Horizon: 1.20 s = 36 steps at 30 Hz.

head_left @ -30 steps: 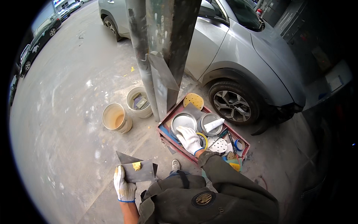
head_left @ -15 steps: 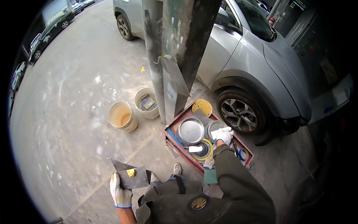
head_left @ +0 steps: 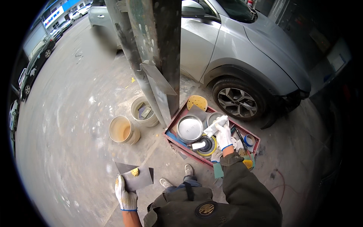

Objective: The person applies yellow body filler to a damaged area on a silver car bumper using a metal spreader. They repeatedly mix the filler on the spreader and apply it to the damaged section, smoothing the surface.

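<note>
My gloved left hand [head_left: 126, 195] grips a pair of dark grey plates [head_left: 141, 181] at the lower left, with a lump of yellow paste [head_left: 135, 172] on the upper one. My gloved right hand [head_left: 225, 137] is closed on a white tube [head_left: 214, 125] over the red tray [head_left: 172, 149]. The tray holds a round silver can [head_left: 189, 128], a second can behind the tube, a yellow-rimmed round pad [head_left: 205, 145], a blue tape roll [head_left: 249, 139], a yellow perforated disc [head_left: 197, 103] and other small items partly hidden by my hand and sleeve.
A steel pillar [head_left: 149, 34] stands behind the tray, beside a silver car [head_left: 257, 53] whose wheel [head_left: 236, 101] is close to it. Two buckets [head_left: 120, 130] [head_left: 140, 115] sit on the concrete floor to the left. A red hose [head_left: 281, 185] lies at lower right; parked cars stand upper left.
My right hand moved right from the large can to the white tube and now has it lifted at an angle. The view has shifted slightly; my left hand still holds the plates.
</note>
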Each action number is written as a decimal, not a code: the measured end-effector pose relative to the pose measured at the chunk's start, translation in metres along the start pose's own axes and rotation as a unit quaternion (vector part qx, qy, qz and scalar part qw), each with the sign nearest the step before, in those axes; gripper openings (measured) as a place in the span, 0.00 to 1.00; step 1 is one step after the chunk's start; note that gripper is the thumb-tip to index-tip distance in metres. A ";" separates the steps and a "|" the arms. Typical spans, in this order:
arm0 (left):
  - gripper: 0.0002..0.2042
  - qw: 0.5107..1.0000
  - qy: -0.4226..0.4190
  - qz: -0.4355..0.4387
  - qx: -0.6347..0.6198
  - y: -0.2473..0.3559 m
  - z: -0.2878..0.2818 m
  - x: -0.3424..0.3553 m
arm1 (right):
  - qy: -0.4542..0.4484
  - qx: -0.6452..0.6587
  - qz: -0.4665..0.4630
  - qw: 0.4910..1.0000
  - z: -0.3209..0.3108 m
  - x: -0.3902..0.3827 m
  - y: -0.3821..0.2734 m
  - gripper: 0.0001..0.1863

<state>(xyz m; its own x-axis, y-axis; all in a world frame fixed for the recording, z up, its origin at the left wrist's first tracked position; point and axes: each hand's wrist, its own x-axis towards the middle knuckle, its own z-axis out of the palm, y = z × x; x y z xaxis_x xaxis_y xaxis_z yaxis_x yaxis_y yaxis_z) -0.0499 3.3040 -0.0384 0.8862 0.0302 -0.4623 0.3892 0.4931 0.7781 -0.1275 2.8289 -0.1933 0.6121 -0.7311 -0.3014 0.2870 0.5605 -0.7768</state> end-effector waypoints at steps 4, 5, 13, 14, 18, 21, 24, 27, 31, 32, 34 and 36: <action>0.08 0.999 -0.041 -0.022 -0.009 -0.007 0.032 0.024 | -0.092 0.135 0.108 0.981 0.051 -0.084 -0.018 0.23; 0.07 0.998 -0.049 -0.027 -0.010 -0.009 0.042 0.028 | -0.110 0.134 0.088 0.981 0.058 -0.099 -0.012 0.23; 0.08 0.991 -0.134 -0.011 -0.018 -0.013 0.086 0.033 | -0.226 -0.210 0.017 0.951 0.140 -0.207 -0.019 0.18; 0.08 0.993 -0.120 0.003 -0.013 -0.014 0.089 0.032 | -0.223 -0.286 -0.007 0.932 0.149 -0.218 -0.027 0.19; 0.08 0.986 -0.159 0.052 0.004 -0.011 0.104 0.018 | -0.211 -0.428 -0.038 0.878 0.175 -0.252 -0.045 0.18; 0.11 0.988 -0.135 0.074 0.029 -0.010 0.100 0.008 | -0.215 -0.474 -0.046 0.852 0.183 -0.264 -0.046 0.17; 0.10 0.979 -0.152 0.119 0.062 -0.009 0.091 -0.001 | -0.224 -0.454 -0.049 0.861 0.186 -0.271 -0.041 0.17; 0.09 0.974 -0.152 0.144 0.085 -0.007 0.086 -0.011 | -0.237 -0.423 -0.070 0.872 0.191 -0.274 -0.038 0.16; 0.07 0.971 -0.162 0.159 0.071 -0.006 0.080 -0.021 | -0.254 -0.421 -0.108 0.864 0.194 -0.274 -0.036 0.16; 0.07 0.971 -0.159 0.165 0.072 -0.006 0.079 -0.022 | -0.255 -0.422 -0.120 0.862 0.194 -0.275 -0.036 0.16; 0.07 0.971 -0.154 0.171 0.064 -0.006 0.077 -0.024 | -0.262 -0.430 -0.110 0.857 0.202 -0.279 -0.045 0.16; 0.08 0.973 -0.150 0.171 0.048 -0.005 0.075 -0.026 | -0.264 -0.415 -0.105 0.864 0.207 -0.280 -0.046 0.16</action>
<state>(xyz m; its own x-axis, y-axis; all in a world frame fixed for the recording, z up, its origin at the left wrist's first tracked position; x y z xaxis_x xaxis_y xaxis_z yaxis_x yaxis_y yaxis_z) -0.0559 3.2359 0.0014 0.9958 -0.0839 -0.0361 0.0678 0.4150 0.9073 -0.1596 3.0887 0.0415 0.9246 -0.3804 0.0180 -0.0610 -0.1948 -0.9790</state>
